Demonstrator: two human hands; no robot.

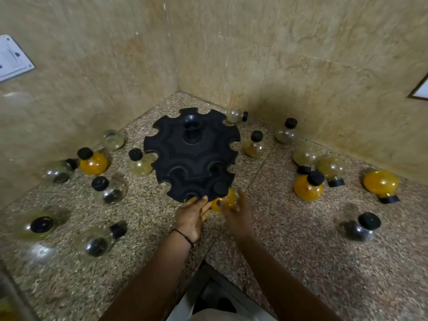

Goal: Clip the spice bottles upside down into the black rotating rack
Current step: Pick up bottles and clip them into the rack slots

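Note:
The black rotating rack [192, 154] stands tilted in the counter's corner, its notched disc facing me. My left hand [193, 215] grips the disc's near rim with its fingers. A round bottle of orange spice [225, 201] sits in the near-right notch, its black cap [221, 188] poking through the disc. My right hand [237, 213] is blurred and wraps this bottle from below. Several round spice bottles lie or stand about on the counter, among them an orange one [93, 163] at the left and another [308, 187] at the right.
The speckled granite counter [289, 251] meets beige tiled walls [254, 54] close behind the rack. More bottles lie left [108, 191], front left [97, 243] and front right [361, 227]. A white switch plate [11, 59] is on the left wall. The counter's edge runs at the bottom.

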